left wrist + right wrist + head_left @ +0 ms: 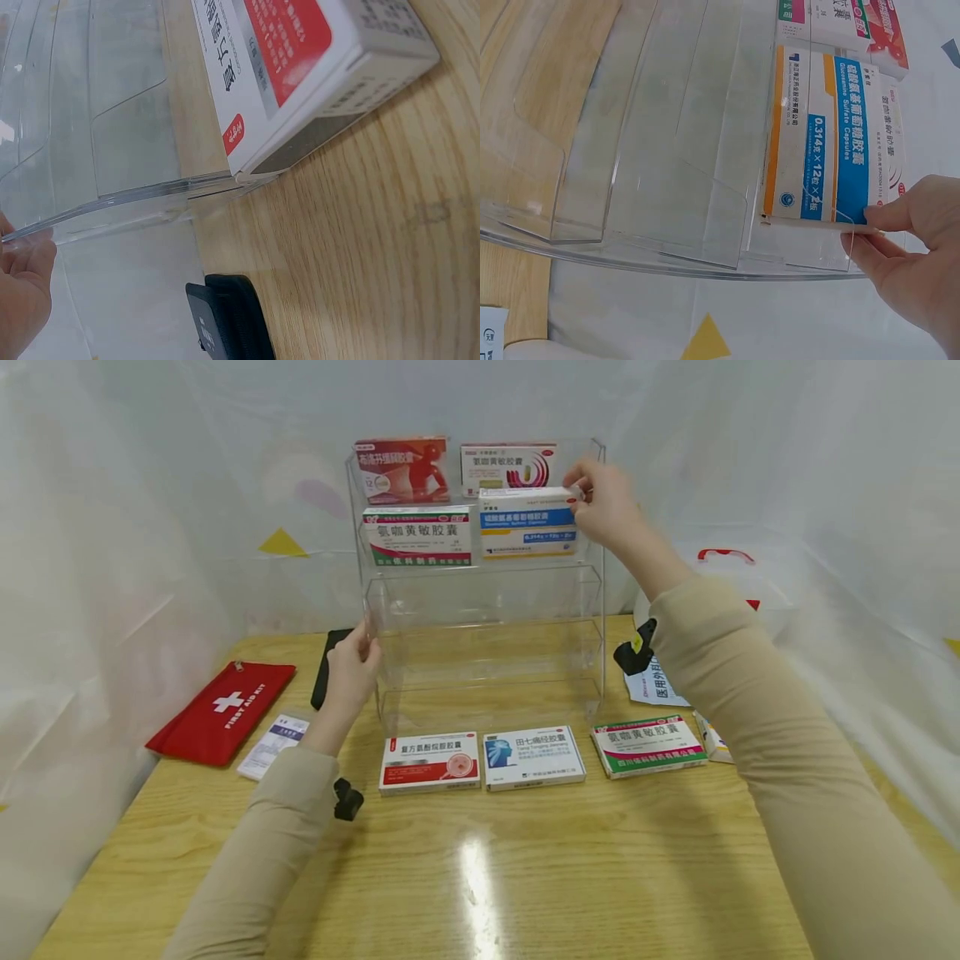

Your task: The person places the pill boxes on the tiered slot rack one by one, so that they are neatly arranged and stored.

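My right hand point(606, 506) pinches the right end of a white, blue and orange medicine box point(527, 527), which stands in the second tier of a clear plastic display rack point(712, 176). In the right wrist view, the thumb point(891, 216) lies on the box's front. Beside it in that tier is a green and white medicine box point(418, 537). The top tier bears a red medicine box point(401, 472) and a white one with pink rings point(510, 468). My left hand point(351, 668) holds the rack's left side edge; its fingertips are partly seen through the plastic in the left wrist view.
Before the rack lie a red and white box point(429, 764), a blue and white box point(534, 758) and another green one point(648, 747). A red first aid pouch point(225, 714) and a black case point(229, 319) lie left; a white case point(738, 581) stands back right.
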Motion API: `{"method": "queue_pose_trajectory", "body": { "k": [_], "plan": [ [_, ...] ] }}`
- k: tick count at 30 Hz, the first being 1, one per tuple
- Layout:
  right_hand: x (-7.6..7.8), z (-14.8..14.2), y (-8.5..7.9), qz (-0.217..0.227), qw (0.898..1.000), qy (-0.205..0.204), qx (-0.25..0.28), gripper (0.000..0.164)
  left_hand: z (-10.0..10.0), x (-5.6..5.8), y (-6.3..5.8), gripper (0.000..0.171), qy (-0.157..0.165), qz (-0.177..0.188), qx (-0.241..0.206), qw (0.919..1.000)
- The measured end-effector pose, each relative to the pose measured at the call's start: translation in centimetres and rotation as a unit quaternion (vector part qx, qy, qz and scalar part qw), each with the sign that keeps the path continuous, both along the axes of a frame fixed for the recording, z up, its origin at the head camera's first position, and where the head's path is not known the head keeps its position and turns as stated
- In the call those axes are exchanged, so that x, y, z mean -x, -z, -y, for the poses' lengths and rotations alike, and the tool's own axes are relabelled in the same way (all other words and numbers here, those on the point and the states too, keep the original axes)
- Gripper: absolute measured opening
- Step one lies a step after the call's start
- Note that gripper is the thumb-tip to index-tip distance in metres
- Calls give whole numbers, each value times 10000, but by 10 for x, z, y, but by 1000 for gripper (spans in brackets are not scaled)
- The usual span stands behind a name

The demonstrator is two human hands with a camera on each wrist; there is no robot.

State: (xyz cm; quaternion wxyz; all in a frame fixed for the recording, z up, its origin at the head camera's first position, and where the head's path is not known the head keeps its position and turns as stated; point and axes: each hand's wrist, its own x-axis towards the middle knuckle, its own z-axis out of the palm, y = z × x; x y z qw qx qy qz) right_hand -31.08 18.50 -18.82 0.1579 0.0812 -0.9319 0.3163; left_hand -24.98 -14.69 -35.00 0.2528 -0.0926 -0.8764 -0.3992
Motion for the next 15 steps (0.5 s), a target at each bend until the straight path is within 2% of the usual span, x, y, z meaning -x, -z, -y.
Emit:
{"method": "queue_pose_trajectory", "body": {
  "k": [9, 15],
  "plan": [
    [-5, 5, 6, -371, 9989, 118, -246, 39, 1, 2, 3, 44, 19, -63, -19, 10000],
    [-11, 2, 10, -748, 9970, 136, 149, 40, 1, 3, 3, 43, 9, -154, -17, 9999]
  ]
}}
